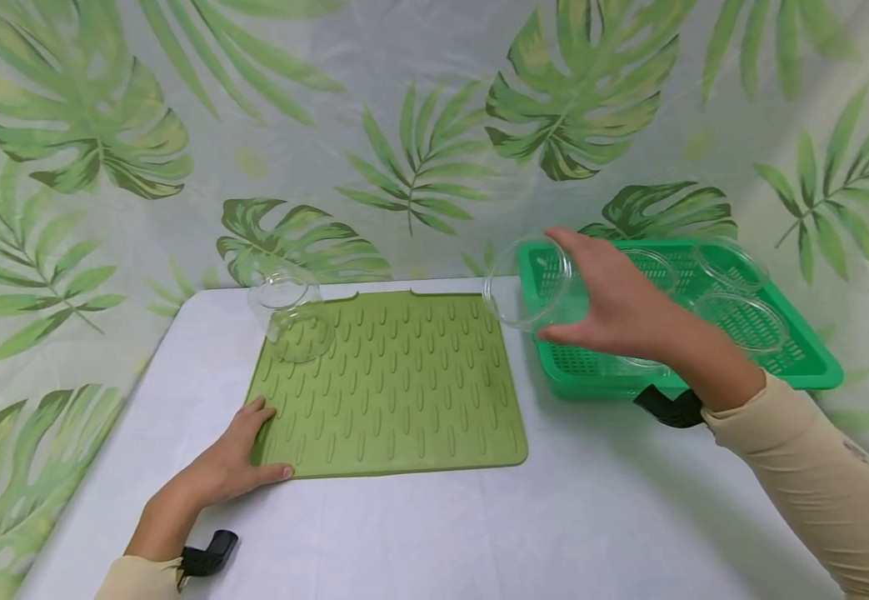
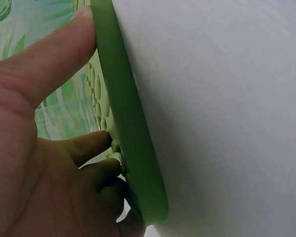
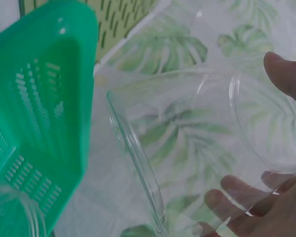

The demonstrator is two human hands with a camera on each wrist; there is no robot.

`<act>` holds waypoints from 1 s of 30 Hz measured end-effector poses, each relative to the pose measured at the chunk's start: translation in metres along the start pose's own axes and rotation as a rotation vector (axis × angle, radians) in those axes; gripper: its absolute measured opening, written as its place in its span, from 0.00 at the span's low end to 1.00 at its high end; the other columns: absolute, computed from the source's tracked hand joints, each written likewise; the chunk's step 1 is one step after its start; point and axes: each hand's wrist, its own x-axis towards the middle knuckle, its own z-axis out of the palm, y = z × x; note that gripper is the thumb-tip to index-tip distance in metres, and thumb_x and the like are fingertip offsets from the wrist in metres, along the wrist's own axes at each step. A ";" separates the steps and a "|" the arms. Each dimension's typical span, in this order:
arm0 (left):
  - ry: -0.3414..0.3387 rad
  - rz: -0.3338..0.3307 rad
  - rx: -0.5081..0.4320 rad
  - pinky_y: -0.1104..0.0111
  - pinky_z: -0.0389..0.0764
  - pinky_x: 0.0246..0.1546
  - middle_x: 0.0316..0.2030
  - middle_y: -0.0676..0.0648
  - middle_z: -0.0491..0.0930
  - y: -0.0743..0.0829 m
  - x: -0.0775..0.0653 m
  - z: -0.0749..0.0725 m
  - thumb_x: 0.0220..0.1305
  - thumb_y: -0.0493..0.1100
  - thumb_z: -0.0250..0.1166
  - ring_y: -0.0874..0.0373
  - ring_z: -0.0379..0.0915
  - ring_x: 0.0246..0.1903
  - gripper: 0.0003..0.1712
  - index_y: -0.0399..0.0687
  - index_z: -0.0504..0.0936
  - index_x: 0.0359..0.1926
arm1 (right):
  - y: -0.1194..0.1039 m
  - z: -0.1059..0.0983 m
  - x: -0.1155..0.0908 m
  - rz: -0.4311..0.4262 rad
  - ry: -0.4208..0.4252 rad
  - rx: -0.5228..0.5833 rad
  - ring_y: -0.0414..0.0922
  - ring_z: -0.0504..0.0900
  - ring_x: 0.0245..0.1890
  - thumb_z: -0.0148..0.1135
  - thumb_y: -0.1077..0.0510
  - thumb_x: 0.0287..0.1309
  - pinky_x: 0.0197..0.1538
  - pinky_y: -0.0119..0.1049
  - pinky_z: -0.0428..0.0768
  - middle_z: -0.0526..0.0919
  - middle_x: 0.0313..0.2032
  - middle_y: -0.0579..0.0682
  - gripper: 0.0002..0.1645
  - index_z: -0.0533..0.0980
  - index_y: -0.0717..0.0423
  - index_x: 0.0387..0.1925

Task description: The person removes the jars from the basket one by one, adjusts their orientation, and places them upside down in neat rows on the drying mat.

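Observation:
My right hand (image 1: pixel 617 292) grips a clear drinking glass (image 1: pixel 526 285) around its side, thumb opposite the fingers. The glass is tipped on its side in the air, over the left edge of a green plastic basket (image 1: pixel 674 385). Seen from the right wrist, its wide rim points away from the palm. On the near left corner of a green ridged mat (image 1: pixel 397 392) rests my left hand (image 1: pixel 235 458), fingers spread, thumb along the front edge. Another clear glass (image 1: pixel 295 321) stands on the mat's far left corner, its narrower end up.
Several more clear glasses (image 1: pixel 741 321) lie in the basket, to the right of the mat. A white cloth (image 1: pixel 419 533) covers the table. Behind it hangs a leaf-patterned curtain (image 1: pixel 427 67), close to the mat's back edge.

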 end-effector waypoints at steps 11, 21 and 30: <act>0.014 -0.008 0.022 0.33 0.60 0.65 0.74 0.25 0.45 0.000 -0.001 0.001 0.52 0.59 0.75 0.25 0.43 0.72 0.59 0.28 0.55 0.72 | -0.013 0.013 0.005 -0.051 -0.055 -0.036 0.60 0.58 0.74 0.79 0.44 0.45 0.71 0.67 0.58 0.59 0.75 0.57 0.66 0.50 0.52 0.78; 0.192 0.049 0.157 0.38 0.71 0.60 0.68 0.29 0.66 0.026 -0.017 -0.032 0.62 0.51 0.69 0.29 0.63 0.66 0.37 0.33 0.71 0.64 | -0.019 0.020 0.014 -0.082 -0.057 -0.020 0.58 0.61 0.74 0.79 0.43 0.45 0.69 0.62 0.67 0.59 0.75 0.56 0.67 0.48 0.54 0.78; 0.433 0.303 0.076 0.44 0.71 0.63 0.65 0.38 0.74 0.094 -0.004 -0.067 0.64 0.42 0.68 0.39 0.68 0.66 0.25 0.39 0.77 0.60 | -0.029 0.027 0.022 -0.083 -0.039 -0.006 0.59 0.61 0.73 0.79 0.43 0.44 0.71 0.64 0.61 0.61 0.74 0.57 0.65 0.52 0.57 0.76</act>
